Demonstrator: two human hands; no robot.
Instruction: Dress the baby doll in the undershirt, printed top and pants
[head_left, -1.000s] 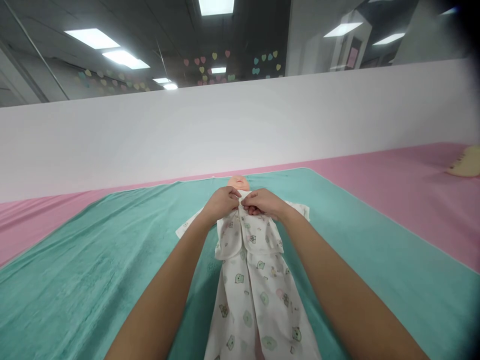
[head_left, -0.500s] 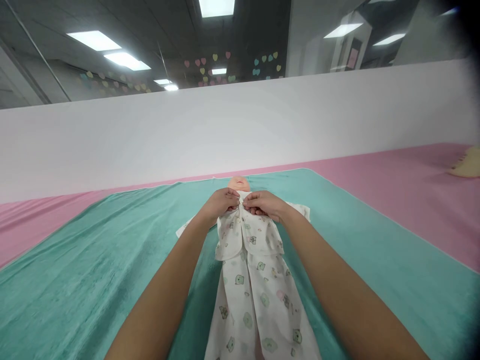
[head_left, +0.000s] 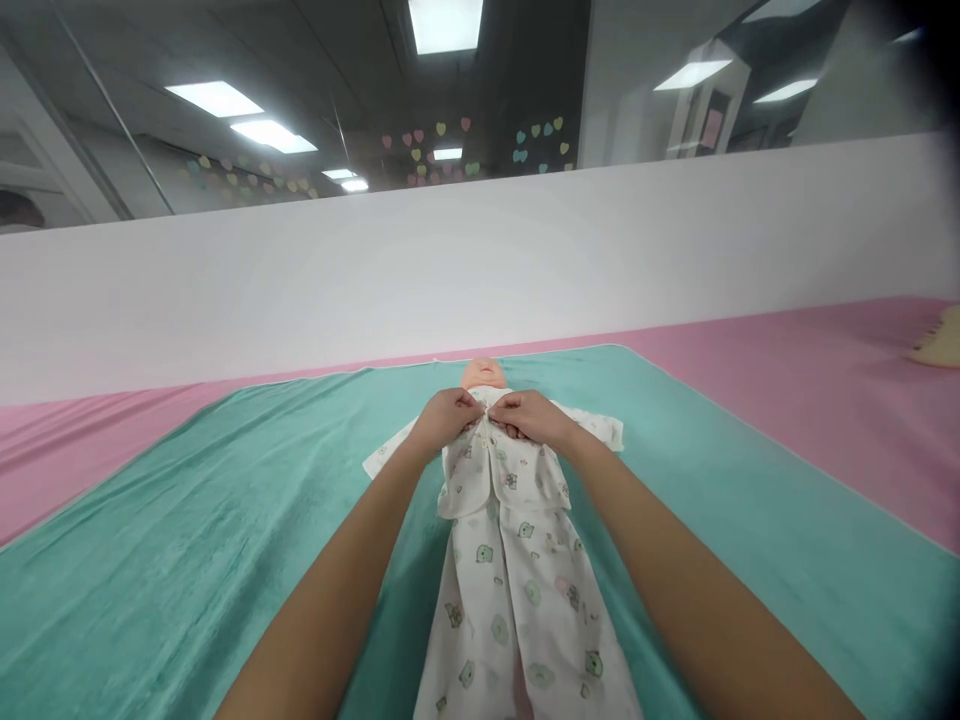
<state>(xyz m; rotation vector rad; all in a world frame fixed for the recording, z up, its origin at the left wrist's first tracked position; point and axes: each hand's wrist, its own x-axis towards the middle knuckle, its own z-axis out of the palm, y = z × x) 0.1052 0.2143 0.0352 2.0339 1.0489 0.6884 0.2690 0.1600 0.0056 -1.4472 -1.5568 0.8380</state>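
A baby doll [head_left: 484, 374] lies on its back, its head pointing away from me. It wears a white printed shirt [head_left: 510, 475] with short sleeves spread to both sides and matching printed trousers [head_left: 540, 610]. At the upper front of the shirt, my left hand [head_left: 450, 418] pinches one side of the opening near the collar. Facing it, my right hand [head_left: 529, 415] pinches the other side, fingertips almost meeting the left ones. A small pale button shows between them. Below, the front edges part slightly toward the hem.
Under the doll spreads a teal blanket [head_left: 285, 480] with some folds. Pink covering [head_left: 795, 350] shows around it. Behind stands a white low wall [head_left: 480, 260] with glass above. A yellowish object [head_left: 937, 340] lies at the far right edge.
Both hands have shifted slightly down the shirt front, staying pinched close together. The view has tilted a little, so the scene sits slightly lower and to the right.
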